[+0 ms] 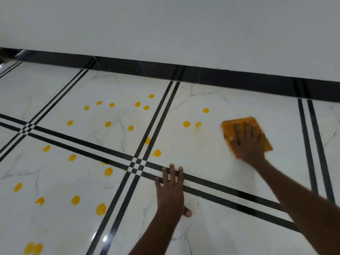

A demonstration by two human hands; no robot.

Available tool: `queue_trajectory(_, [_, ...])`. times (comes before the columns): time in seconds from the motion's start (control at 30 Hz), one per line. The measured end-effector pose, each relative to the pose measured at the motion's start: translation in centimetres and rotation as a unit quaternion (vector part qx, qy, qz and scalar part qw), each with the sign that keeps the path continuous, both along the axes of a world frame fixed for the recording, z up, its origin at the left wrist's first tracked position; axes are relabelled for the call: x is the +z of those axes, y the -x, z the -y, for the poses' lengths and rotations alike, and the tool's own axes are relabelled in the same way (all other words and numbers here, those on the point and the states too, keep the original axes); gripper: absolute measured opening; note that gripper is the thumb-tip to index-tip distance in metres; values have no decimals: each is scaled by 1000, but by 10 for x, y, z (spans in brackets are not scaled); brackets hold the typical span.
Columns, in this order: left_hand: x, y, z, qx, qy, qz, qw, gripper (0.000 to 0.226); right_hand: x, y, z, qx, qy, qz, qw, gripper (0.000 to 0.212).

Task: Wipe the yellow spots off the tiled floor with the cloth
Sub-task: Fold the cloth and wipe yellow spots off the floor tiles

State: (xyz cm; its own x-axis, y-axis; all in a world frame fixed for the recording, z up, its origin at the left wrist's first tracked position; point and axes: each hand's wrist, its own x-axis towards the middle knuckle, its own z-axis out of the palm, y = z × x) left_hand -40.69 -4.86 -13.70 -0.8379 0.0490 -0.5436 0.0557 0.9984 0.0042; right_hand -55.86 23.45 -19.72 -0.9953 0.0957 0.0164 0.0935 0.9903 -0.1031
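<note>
One orange cloth [239, 124], a flat squarish pad, lies on the glossy white marble-look tiled floor [211, 157], turned so its corners point toward the wall and back toward the person; blur hides its weave. The right hand [248, 144] presses on it with straight, spread fingers, a flat grip with nothing curled round the cloth. The left hand [171, 192] rests palm-down on the floor, fingers straight and slightly apart, lying across a double black stripe [230, 197].

Roughly two dozen round yellow spots [186, 124] dot the tiles, most of them left of the cloth; three sit on the cloth's own tile near it, one of these smeared [198, 124]. Paired black stripes cross the floor in a grid. A glossy black skirting [239, 80] runs under a plain white wall [165, 24].
</note>
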Motion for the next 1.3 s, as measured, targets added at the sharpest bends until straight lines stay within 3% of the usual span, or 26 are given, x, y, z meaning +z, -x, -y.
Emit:
queue_trajectory(0.17, [-8, 0, 2, 4, -21, -11, 1000, 143, -7, 101, 45, -40, 8, 29, 999, 75])
queue_trajectory(0.2, [-8, -1, 1, 5, -24, -17, 1000, 143, -2, 102, 71, -18, 4, 12, 1000, 76])
queue_trajectory(0.3, [-7, -2, 5, 14, -35, -21, 999, 143, 13, 80, 148, 128, 10, 84, 988, 81])
queue_trajectory(0.43, [-7, -4, 7, 15, -41, -28, 999, 144, 7, 15, 125, 226, -14, 64, 972, 75])
queue_trajectory(0.53, [-10, -5, 7, 21, -49, -31, 998, 145, -6, -6, 53, 186, -28, 34, 982, 68])
queue_trajectory(0.6, [-9, -3, 4, 20, -46, -28, 998, 145, -1, 31, 30, 124, -36, 6, 992, 66])
queue_trajectory(0.67, [-10, -1, 4, 18, -40, -23, 999, 145, 5, 78, 45, 44, -5, 2, 999, 69])
queue_trajectory(0.73, [-9, -1, 5, 17, -36, -20, 999, 146, 0, 107, 90, 31, 35, -12, 999, 77])
queue_trajectory(0.8, [-10, -2, 6, 18, -38, -22, 999, 146, -7, 98, 151, 78, 38, -23, 996, 76])
queue_trajectory(0.87, [-10, -3, 6, 21, -43, -27, 998, 146, -5, 53, 189, 194, 10, -41, 980, 68])
queue_trajectory(0.97, [-7, -3, 7, 21, -45, -29, 998, 144, 1, -4, 151, 300, -4, 2, 954, 68])
queue_trajectory(1.13, [-8, -5, 7, 19, -51, -27, 998, 144, -4, 13, 36, 162, -32, 4, 986, 66])
queue_trajectory(1.23, [-13, -5, 6, 19, -57, -45, 997, 142, -10, 73, 65, 90, -39, -25, 995, 60])
queue_trajectory(1.3, [-13, -7, 5, 19, -54, -44, 997, 142, -14, 97, 116, 98, 6, -56, 994, 61])
